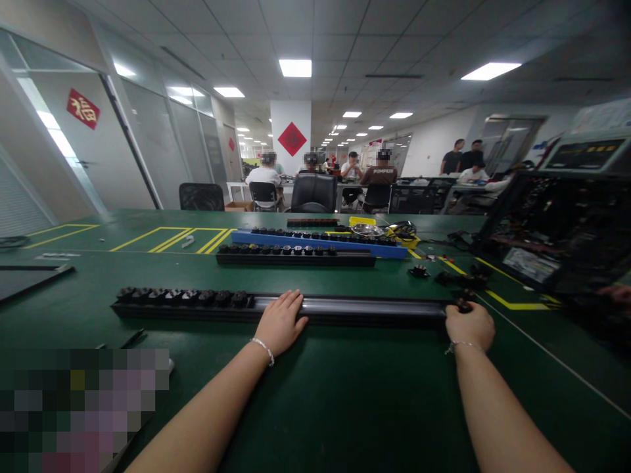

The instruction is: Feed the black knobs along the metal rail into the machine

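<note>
A long black rail (374, 310) lies across the green table in front of me. Several small black modules (190, 297) sit in a row along its left part, while its right part is a bare, shiny channel. My left hand (282, 320) rests on top of the rail just right of the last module, fingers stretched out flat. At the rail's right end, my right hand (470, 325) pinches a small black module (464, 302); its fingertips partly hide where the module meets the rail.
Behind lie a second black rail with modules (296, 258) and a blue rail (394, 251). Loose black modules (446, 278) are at the right, near an open electronics chassis (522, 230). A metal dish (367, 229) stands farther back. People sit at tables beyond.
</note>
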Tool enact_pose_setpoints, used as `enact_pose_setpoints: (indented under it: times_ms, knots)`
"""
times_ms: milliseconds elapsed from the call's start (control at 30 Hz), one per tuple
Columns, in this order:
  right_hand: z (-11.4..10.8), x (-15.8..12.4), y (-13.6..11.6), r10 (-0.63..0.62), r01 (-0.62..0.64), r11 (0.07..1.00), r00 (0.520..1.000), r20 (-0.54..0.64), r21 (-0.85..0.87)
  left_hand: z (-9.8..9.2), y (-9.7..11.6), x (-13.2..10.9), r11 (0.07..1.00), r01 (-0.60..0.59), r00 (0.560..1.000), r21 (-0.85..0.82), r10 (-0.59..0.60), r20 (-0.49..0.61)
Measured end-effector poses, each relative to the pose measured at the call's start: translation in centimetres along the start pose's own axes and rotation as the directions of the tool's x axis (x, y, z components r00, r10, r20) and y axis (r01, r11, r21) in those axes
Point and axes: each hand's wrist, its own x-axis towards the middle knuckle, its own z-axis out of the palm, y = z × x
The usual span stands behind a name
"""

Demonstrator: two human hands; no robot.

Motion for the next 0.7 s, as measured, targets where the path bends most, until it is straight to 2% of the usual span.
enact_pose_setpoints:
  times_ms: [167, 333, 500, 700]
  knots:
    - [0.2, 0.3, 0.1, -0.027, 0.027, 1.0, 1.0, -0.014, 0.008, 0.2, -0.1, 0.0, 1.0, -0.004, 1.0, 0.011, 0.004, -0.009]
    - [-0.3, 0.9, 0.3, 0.041, -0.041, 0.999, 0.999, 0.001, -0.014, 0.4, -0.2, 0.0, 1.0, -0.007, 1.0, 0.003, 0.007, -0.007]
    - [-0.8, 2.3, 1.3, 0.051, -0.05, 0.998, 0.998, 0.039, -0.026, 0.3, -0.1, 0.0, 1.0, -0.001, 1.0, -0.011, 0.001, -0.001]
    - [-1.0, 3.8, 2.1, 0.208, -0.202, 0.978, 0.97, 0.127, -0.061, 0.2, -0.1, 0.0, 1.0, 0.012, 1.0, -0.021, -0.012, 0.009]
